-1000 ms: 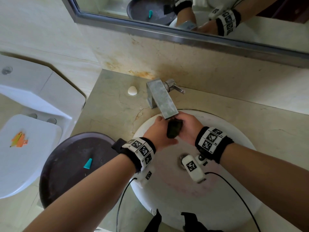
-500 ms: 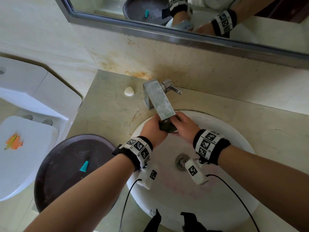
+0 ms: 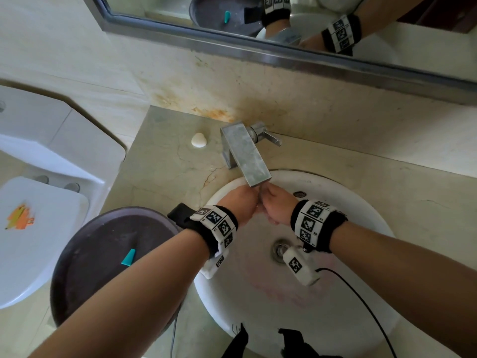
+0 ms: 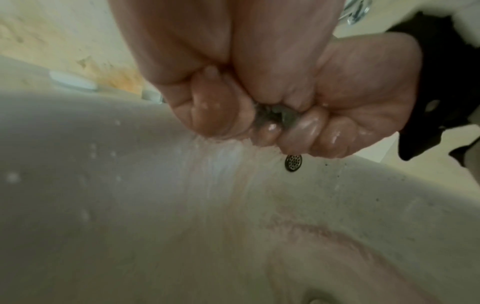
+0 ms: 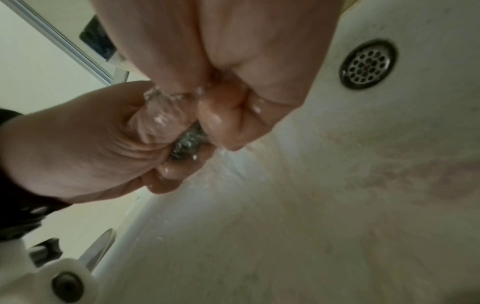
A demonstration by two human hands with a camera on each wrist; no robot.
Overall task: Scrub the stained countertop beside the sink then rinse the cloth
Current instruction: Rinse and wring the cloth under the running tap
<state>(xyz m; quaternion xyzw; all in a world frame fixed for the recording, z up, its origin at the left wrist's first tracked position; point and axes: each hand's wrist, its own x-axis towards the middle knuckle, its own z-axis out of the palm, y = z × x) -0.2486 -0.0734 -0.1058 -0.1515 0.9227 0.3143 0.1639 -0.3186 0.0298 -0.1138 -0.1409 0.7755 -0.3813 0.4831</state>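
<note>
Both hands meet under the spout of the square steel faucet (image 3: 245,153), over the white basin (image 3: 361,223). My left hand (image 3: 240,202) and right hand (image 3: 277,205) are pressed together, fingers curled round the dark cloth (image 4: 275,113), which is bunched small between them. Only a wet dark patch of the cloth (image 5: 188,144) shows between the fingers in the wrist views. Water runs off the hands into the basin (image 4: 130,205). The beige marble countertop (image 3: 165,161) left of the basin bears rust-coloured stains near the wall.
A white soap piece (image 3: 198,140) lies on the counter left of the faucet. The drain (image 3: 280,250) sits mid-basin, the overflow hole (image 3: 299,194) at its back. A dark round lid (image 3: 103,259) with a teal object and a white toilet (image 3: 38,228) stand left. A mirror (image 3: 284,27) hangs above.
The cloth, plainly visible between the hands a second ago, is now squeezed almost out of sight. Both hands have closed in tighter together under the spout.
</note>
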